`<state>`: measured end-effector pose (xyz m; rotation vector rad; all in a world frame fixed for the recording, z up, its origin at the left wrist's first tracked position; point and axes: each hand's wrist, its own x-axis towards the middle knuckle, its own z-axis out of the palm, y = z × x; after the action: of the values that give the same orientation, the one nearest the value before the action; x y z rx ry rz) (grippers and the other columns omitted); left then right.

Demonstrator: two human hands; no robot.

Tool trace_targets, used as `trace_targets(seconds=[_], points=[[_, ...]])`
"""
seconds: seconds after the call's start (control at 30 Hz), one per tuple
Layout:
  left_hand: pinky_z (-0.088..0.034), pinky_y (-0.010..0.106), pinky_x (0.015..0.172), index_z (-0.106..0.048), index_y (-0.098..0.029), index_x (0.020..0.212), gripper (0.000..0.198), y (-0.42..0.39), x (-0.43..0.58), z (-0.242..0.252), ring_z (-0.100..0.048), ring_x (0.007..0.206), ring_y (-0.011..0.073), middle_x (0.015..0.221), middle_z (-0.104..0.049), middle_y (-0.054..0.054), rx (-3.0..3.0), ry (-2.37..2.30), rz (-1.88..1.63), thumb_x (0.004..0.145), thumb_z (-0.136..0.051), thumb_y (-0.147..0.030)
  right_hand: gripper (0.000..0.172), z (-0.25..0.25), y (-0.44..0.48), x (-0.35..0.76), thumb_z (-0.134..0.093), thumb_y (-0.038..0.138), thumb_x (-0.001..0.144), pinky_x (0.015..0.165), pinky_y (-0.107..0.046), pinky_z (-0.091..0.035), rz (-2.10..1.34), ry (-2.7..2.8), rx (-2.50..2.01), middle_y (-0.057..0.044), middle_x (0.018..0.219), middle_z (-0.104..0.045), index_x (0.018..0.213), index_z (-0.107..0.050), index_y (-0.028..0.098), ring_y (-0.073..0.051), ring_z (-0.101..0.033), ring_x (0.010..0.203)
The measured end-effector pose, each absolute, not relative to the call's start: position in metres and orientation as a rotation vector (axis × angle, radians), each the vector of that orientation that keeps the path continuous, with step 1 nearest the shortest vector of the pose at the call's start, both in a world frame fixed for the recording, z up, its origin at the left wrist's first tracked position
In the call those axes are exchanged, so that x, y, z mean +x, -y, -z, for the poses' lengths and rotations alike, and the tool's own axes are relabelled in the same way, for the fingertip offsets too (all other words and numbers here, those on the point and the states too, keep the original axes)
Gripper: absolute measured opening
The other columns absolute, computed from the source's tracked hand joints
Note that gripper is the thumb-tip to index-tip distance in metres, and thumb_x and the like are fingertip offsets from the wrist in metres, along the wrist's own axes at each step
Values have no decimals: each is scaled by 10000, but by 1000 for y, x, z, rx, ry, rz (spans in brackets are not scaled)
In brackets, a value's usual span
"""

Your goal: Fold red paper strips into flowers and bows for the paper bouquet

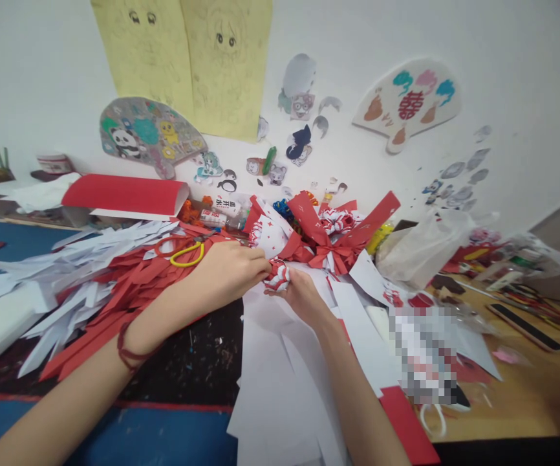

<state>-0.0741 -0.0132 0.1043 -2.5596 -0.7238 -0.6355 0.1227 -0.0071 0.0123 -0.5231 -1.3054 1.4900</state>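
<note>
Both my hands meet at the middle of the table over white paper sheets (280, 362). My left hand (229, 270) is closed, its fingertips pinching a small rolled red-and-white paper piece (279, 274). My right hand (299, 292) is closed too and grips the same piece from below. A dark red band circles my left wrist. Just beyond the piece lie finished red-and-white paper flowers and bows (331, 239).
Piles of cut red and white paper strips (90, 278) lie at left, with yellow-handled scissors (187, 254) on them. A red box (125, 196), a glue bottle (224, 213), a plastic bag (420, 249) and tools at right crowd the table. Fans and stickers hang on the wall.
</note>
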Motion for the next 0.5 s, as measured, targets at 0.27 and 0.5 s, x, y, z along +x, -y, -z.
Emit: trace_targets(seconds=[0.27, 0.5], points=[[-297, 270, 538, -581, -158, 670, 299, 12, -67, -91, -451, 522, 100, 617, -570, 6, -2435, 616, 705, 921, -418, -154, 416, -13, 8, 121, -622, 532, 830, 689, -316, -572, -1488, 1264, -520, -68, 900, -696, 1014, -641, 160, -165, -655, 723], [-384, 207, 610, -675, -193, 859, 191, 9, -76, -104, -579, 679, 96, 799, -671, -3, -3041, 805, 951, 914, -535, -310, 439, -10, 6, 125, -546, 567, 867, 622, -304, -564, -1519, 1286, -536, -71, 808, -710, 918, -665, 147, -181, -666, 696]])
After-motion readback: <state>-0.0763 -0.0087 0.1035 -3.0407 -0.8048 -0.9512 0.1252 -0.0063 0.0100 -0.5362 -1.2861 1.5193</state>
